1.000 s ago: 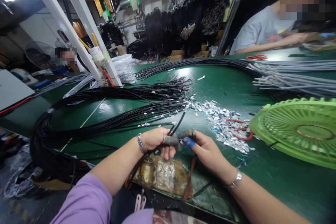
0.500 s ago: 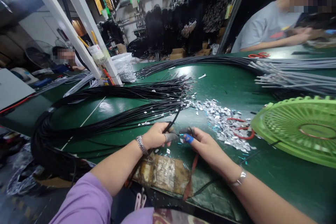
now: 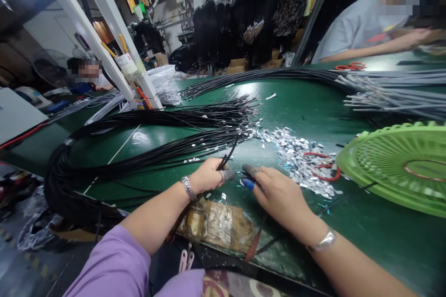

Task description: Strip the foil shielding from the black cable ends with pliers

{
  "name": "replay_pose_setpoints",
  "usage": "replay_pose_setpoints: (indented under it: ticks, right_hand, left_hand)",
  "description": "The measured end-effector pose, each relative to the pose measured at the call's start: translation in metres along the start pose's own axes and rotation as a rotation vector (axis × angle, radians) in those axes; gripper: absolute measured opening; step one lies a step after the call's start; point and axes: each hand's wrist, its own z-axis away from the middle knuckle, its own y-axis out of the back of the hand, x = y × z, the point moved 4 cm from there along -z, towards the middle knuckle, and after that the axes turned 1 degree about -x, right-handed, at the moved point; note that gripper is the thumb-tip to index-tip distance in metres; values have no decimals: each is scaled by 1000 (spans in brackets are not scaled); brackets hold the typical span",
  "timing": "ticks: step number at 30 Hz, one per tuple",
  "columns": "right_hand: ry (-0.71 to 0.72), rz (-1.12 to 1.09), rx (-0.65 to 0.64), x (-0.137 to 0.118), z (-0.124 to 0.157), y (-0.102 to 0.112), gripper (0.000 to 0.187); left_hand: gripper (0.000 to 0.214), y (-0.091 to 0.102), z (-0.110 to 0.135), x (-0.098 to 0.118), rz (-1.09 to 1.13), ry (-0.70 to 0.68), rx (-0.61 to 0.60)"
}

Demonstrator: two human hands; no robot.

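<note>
- The left hand (image 3: pixel 208 175) lies knuckles-up near the table's (image 3: pixel 313 111) near edge, forearm coming in from the lower left in a purple sleeve, with a bracelet (image 3: pixel 188 189) at the wrist.
- Its thumb and grey-taped finger pinch one black cable (image 3: pixel 231 152), which runs up and away to the bundle (image 3: pixel 156 158) fanned across the left half of the table.
- The right hand (image 3: pixel 280 193) is palm-down just beside the left, wrist bent, with a bangle (image 3: pixel 324 241) on it; its blue-taped fingertips (image 3: pixel 248 184) point at the pinched cable end.
- Whether the right hand holds anything cannot be told.
- Foil scraps (image 3: pixel 292 155) lie just beyond the right hand, half covering red scissors (image 3: pixel 324 177).
- A green grille (image 3: pixel 400 167) sits at the right edge.
- A tag on the bottle (image 3: pixel 127 66) at the white post is too small to read.
</note>
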Motion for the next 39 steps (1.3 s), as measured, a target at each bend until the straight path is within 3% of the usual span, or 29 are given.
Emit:
replay_pose_setpoints:
  ticks: [6, 16, 30, 39]
  right_hand:
    - [59, 56, 8, -4, -2, 0, 18]
    - [106, 82, 17, -5, -2, 2, 26]
    - [103, -35, -42, -1, -2, -1, 22]
    - [71, -217, -123, 1, -6, 0, 25]
  left_hand:
    - [19, -1, 1, 4, -5, -74, -12]
    - [15, -2, 4, 6, 68, 55, -71]
    - [20, 0, 1, -1, 136, 71, -133]
    - [39, 0, 1, -1, 185, 83, -179]
